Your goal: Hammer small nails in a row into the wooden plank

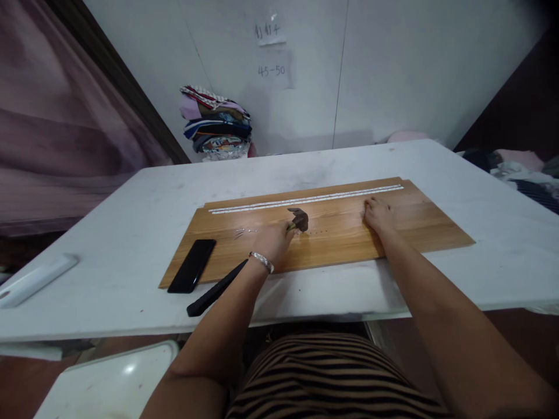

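Note:
My left hand [271, 240] is closed round the handle of a claw hammer [300, 220], close under its metal head. The long black grip slants back past my wrist, over the board's front edge. Just right of the hammer head, a short row of tiny dark points, perhaps nails [318, 232], runs along the wooden board [349, 250]. A few loose nails [239, 233] lie on the wood left of my left hand. Farther right, my right hand [379, 216] rests on the board with fingers curled in; whatever they hold, if anything, is hidden.
Two white measuring strips [305, 199] run along the board's far side. A black phone [192, 266] lies at its left front corner. The board sits on a white table [109, 244], with a white elongated object [39, 281] at left. Folded clothes [218, 122] are stacked behind.

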Motion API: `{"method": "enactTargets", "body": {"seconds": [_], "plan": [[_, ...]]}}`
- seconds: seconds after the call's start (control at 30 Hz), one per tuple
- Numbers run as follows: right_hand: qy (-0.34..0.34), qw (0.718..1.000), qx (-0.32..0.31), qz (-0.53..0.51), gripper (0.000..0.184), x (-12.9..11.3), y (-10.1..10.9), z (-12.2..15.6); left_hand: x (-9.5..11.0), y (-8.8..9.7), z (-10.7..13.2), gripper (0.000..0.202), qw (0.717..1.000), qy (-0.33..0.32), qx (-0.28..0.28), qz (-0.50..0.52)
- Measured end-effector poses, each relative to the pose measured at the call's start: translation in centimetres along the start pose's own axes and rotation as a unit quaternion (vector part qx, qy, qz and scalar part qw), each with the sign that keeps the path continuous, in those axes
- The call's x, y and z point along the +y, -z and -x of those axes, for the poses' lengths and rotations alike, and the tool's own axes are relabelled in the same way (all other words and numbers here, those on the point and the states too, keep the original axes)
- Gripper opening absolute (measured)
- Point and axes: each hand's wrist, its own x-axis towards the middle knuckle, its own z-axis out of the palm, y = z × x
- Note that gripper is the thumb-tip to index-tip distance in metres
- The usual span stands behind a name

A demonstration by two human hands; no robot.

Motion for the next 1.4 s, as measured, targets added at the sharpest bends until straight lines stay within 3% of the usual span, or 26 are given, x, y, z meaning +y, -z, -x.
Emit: {"method": "enactTargets", "body": {"seconds": [0.8,1.1,1.4], "plan": [[0.007,1.000,0.008,0.009,0.040,0.04,0.02,-0.06,-0.16,-0.73,-0.21,0.034,1.000,-0.009,-0.005,0.004],[0.005,1.000,0.016,-0.001,0.041,-0.06,-0.04,-0.04,0.07,-0.01,0.19,0.038,1.000,-0.006,0.000,0.001],[0.004,1.000,0.005,0.002,0.042,0.00,-0.08,-0.23,-0.24,-0.77,-0.13,0.037,1.000,-0.009,-0.002,0.004]]}}
